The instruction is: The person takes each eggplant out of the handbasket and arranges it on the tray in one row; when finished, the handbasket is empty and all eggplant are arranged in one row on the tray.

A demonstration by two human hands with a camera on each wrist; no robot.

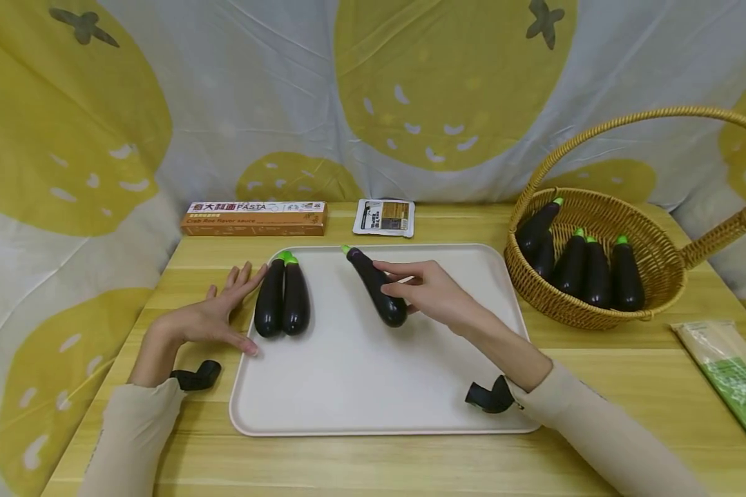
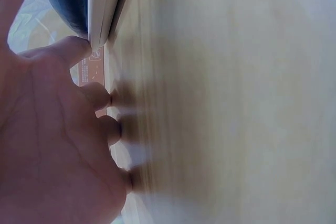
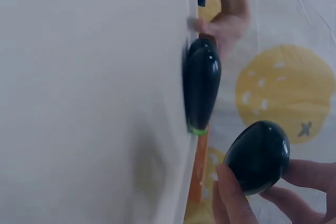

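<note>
My right hand [image 1: 432,293] pinches a dark eggplant [image 1: 376,286] with a green stem end, holding it over the middle of the white tray [image 1: 373,393]. In the right wrist view the rounded bottom of this eggplant [image 3: 258,157] shows between thumb and fingers, above the tray surface. Two more eggplants [image 1: 282,297] lie side by side at the tray's left edge, stems pointing away. Spread fingers of my left hand [image 1: 214,314] rest at that left edge, beside the pair. The left wrist view shows several of its fingertips [image 2: 111,129] down on the wooden table.
A wicker basket [image 1: 665,297] with a tall handle stands at the right, several eggplants inside. Behind the tray lie a pasta box [image 1: 255,219] and a small packet [image 1: 383,218]. A green and clear package [image 1: 730,379] lies at the far right. A patterned curtain [image 1: 255,90] hangs behind.
</note>
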